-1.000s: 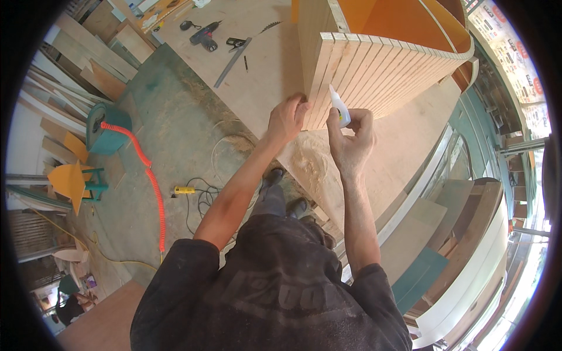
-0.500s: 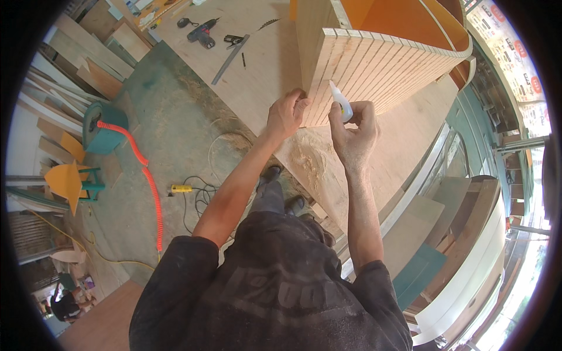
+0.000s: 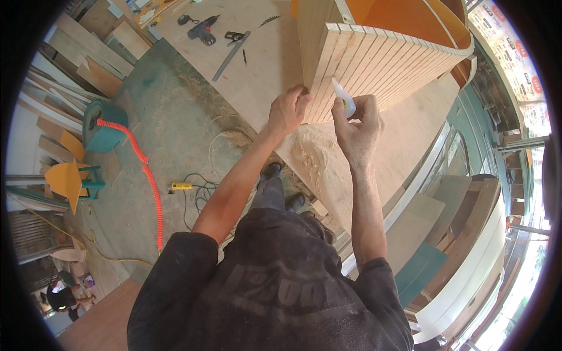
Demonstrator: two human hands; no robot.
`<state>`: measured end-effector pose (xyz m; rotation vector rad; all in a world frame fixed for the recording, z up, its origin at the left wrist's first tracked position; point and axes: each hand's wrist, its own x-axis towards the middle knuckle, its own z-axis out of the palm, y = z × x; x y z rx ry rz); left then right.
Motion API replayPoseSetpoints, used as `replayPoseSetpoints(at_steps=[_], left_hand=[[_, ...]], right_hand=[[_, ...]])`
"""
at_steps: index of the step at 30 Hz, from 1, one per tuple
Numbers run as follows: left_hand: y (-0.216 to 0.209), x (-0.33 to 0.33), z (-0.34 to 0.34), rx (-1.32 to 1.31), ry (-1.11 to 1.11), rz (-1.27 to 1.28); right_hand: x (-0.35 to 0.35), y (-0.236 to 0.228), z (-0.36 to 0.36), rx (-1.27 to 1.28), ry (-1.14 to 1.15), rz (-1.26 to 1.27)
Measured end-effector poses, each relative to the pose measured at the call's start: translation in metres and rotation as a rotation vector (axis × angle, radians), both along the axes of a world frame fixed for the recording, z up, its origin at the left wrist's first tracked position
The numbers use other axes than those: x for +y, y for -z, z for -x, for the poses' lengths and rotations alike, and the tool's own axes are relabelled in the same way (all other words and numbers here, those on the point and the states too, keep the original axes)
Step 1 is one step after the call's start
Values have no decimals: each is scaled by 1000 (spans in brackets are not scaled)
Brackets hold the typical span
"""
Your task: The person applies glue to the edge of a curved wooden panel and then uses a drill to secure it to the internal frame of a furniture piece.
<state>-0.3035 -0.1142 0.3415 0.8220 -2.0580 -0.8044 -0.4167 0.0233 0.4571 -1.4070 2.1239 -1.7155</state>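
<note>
A curved wooden panel, scored with many parallel slots, stands on edge in front of me on the plywood-topped table. My left hand is at its near left end, fingers curled round the edge and partly hidden. In my right hand is a small translucent white glue bottle, pinched between thumb and fingers. Its narrow nozzle points up and to the left, close to the slotted face; whether the tip touches cannot be made out. Wood shavings lie on the tabletop below the hands.
On the table's far left are a cordless drill, a combination square and a dark pencil-like stick. A coiled orange hose and a yellow tool with a cord lie on the floor. Boards are stacked at right.
My right hand and the glue bottle have shifted slightly to the right along the panel. The left hand stays at the panel's edge.
</note>
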Motion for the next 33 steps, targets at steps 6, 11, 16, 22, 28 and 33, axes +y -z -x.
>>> replayPoseSetpoints(at_steps=[6,11,16,22,28,33], left_hand=[[-3,0,-2,-57,15,-43],[-3,0,-3,-51,2,-50],[-5,2,-1,25,-8,-15],[-3,1,0,33,-8,-36],[-5,2,0,41,-3,-43],[-6,3,-1,49,-2,-14]], right_hand=[[1,4,1,4,0,40],[14,29,0,-8,21,-9],[13,58,-6,-126,22,-8],[8,71,-4,-83,34,-29],[3,65,-3,-47,27,-17],[2,60,-2,-24,24,-32]])
